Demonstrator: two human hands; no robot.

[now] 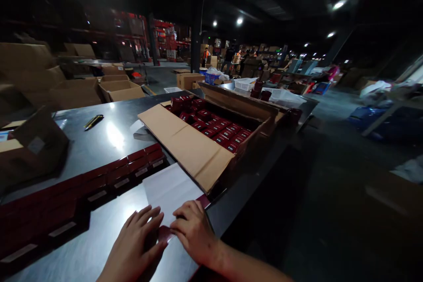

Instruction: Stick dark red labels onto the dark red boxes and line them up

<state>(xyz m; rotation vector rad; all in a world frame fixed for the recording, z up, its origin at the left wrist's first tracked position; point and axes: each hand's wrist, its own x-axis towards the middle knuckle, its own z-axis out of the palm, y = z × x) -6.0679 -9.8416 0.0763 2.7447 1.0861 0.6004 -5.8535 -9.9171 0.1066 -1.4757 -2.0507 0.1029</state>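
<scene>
My left hand (140, 235) is at the bottom of the view, its fingers stretched and the thumb apart, near a small glossy dark red piece (165, 233). My right hand (194, 229) is curled, with its fingertips at the edge of that piece; what lies under its palm is hidden. Beneath and beyond both hands lies a white sheet of paper (172, 187). Another dark red edge (204, 201) shows beyond my right knuckles. Past the sheet stands an open carton (188, 143) of small dark red boxes (211, 127), one flap folded out towards me.
Rows of dark red boxes (99, 180) with white labels line the metal table (127, 108) on the left. A utility knife (94, 122) lies farther back. Open cartons (120, 90) stand at the left, white baskets (245, 83) behind, and people in the background.
</scene>
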